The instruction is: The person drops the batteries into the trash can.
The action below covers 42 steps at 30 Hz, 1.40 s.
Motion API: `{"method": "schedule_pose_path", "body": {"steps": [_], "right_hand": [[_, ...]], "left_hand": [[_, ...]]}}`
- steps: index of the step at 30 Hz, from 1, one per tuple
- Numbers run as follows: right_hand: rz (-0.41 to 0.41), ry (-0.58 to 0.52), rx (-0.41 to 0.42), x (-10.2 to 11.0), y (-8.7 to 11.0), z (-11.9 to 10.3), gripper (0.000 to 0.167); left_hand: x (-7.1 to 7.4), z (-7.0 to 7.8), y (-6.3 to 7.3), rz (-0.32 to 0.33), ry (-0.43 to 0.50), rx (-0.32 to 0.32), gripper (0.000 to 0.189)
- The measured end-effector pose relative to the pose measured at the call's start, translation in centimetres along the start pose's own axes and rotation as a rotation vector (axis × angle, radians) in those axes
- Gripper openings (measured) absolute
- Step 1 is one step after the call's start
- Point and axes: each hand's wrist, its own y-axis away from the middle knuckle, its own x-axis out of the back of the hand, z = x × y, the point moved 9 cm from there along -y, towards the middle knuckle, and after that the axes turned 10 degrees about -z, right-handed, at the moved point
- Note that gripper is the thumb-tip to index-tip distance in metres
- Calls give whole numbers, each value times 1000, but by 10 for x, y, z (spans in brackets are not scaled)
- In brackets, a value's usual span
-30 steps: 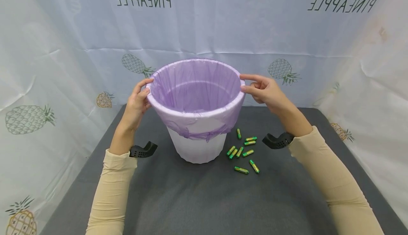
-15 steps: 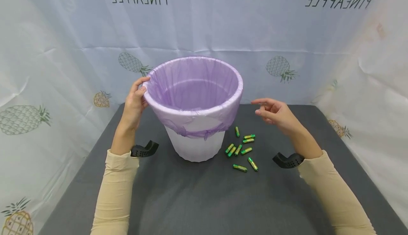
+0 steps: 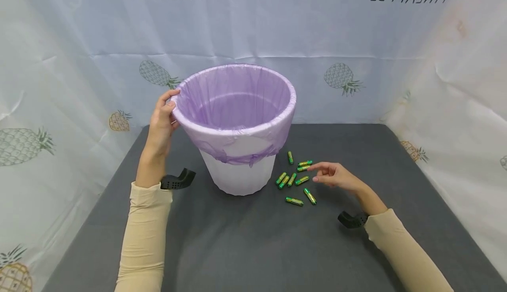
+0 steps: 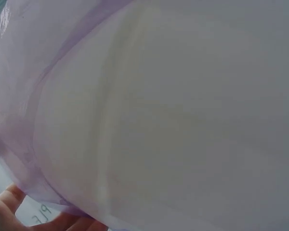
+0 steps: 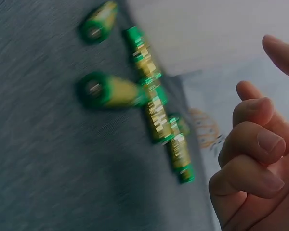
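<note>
A white trash bin point(image 3: 241, 177) stands upright on the dark table, lined with a translucent purple bag point(image 3: 241, 109) folded over its rim. My left hand point(image 3: 159, 125) grips the rim on the left side, thumb in front. In the left wrist view the bin wall fills most of the picture and only some fingers point(image 4: 9, 199) show at the lower left. Right of the bin lie several green-and-yellow batteries point(image 3: 302, 180). My right hand point(image 3: 336, 177) hovers beside them, index finger reaching over the group. Thumb and index stand apart with nothing between them; the other fingers curl loosely point(image 5: 250, 144).
Dark grey cloth covers the table point(image 3: 237, 248). White curtains point(image 3: 253, 19) with pineapple prints surround it at the back and both sides. A black wrist mount point(image 3: 178, 180) sticks out from each wrist.
My right hand has let go of the bin's rim and moved down and to the right, then in beside the batteries. The left hand keeps its grip on the rim.
</note>
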Motion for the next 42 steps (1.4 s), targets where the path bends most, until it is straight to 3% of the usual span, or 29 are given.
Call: {"method": "schedule_pose_path", "body": {"steps": [8, 16, 36, 42], "right_hand": [[-69, 25, -80, -9, 0, 34, 49], [-184, -11, -99, -22, 1, 54, 63], [-252, 69, -2, -26, 0, 49, 64], [-278, 50, 23, -27, -1, 48, 63]], "left_hand": [[1, 3, -1, 18, -26, -21, 30], [3, -3, 3, 41, -41, 12, 30], [1, 2, 2, 34, -25, -3, 31], [1, 1, 3, 31, -33, 2, 31]]}}
